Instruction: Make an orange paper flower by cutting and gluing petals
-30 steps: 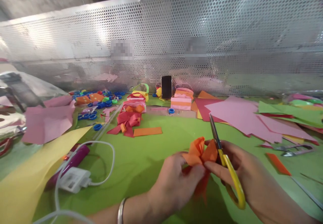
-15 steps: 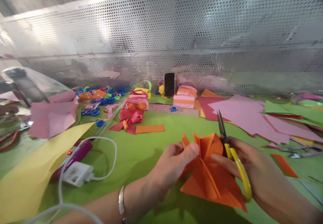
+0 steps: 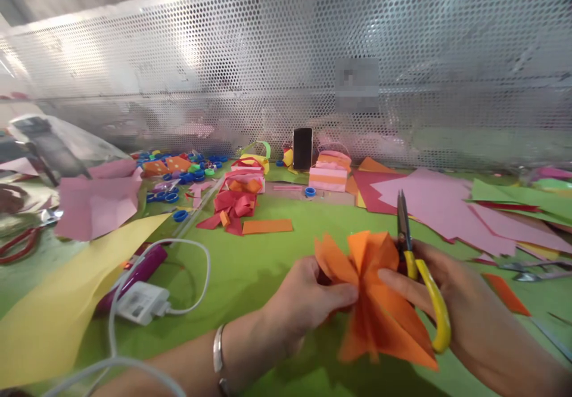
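Folded orange paper [image 3: 379, 301], gathered at its centre into a bow-like shape, is held between my two hands above the green table. My left hand [image 3: 308, 295] pinches its left side, thumb near the gathered middle. With thumb and fingers, my right hand [image 3: 438, 284] grips the right side of the paper. That same hand also keeps hold of yellow-handled scissors [image 3: 433, 313], their dark blades pointing up and away. The lower flaps of the paper are slightly blurred. A flat orange paper strip [image 3: 267, 226] and a red paper bow [image 3: 233, 209] lie beyond my left hand.
A white charger [image 3: 142, 303] with its cable and a yellow sheet [image 3: 67, 307] lie at left. Small paper bags [image 3: 329, 177] and a phone [image 3: 302, 148] stand at the back before a perforated metal panel [image 3: 286, 57]. Pink sheets [image 3: 433, 206] spread at right.
My left thumb has moved down toward the gathered centre. The paper's upper left flaps have fanned out and its lower left flap has drawn in. The scissors stay in my right hand.
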Motion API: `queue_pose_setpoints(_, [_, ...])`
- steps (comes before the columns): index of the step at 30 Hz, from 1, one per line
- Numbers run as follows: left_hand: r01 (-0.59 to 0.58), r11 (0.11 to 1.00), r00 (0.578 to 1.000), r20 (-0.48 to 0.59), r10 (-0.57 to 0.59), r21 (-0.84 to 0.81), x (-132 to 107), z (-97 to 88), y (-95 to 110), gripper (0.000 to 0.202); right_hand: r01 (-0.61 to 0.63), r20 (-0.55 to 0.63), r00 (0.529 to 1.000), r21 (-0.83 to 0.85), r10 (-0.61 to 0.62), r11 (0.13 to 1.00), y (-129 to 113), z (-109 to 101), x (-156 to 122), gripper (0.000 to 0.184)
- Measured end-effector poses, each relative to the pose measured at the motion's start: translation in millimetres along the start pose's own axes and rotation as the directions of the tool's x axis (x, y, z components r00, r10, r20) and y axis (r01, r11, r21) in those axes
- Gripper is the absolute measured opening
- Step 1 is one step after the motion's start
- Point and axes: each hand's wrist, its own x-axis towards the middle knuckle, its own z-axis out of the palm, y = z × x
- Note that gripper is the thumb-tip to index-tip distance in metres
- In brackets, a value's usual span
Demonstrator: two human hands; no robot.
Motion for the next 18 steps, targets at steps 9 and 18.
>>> queue_pose_setpoints(9, [-0.026, 0.995, 0.999, -0.027, 0.023, -0.094, 2, -0.1, -7, 0.038, 0.086, -0.003, 0.996, 0.002, -0.086, 0.996, 6, 3, -5, 0.051])
queue_pose_setpoints(18, [0.019, 0.983, 0.992, -0.117, -0.041, -0.183, 4, 1.4, -5, 0.025, -0.039, -0.003, 0.999, 0.093, 0.039, 0.995, -5, 9, 0, 0.033])
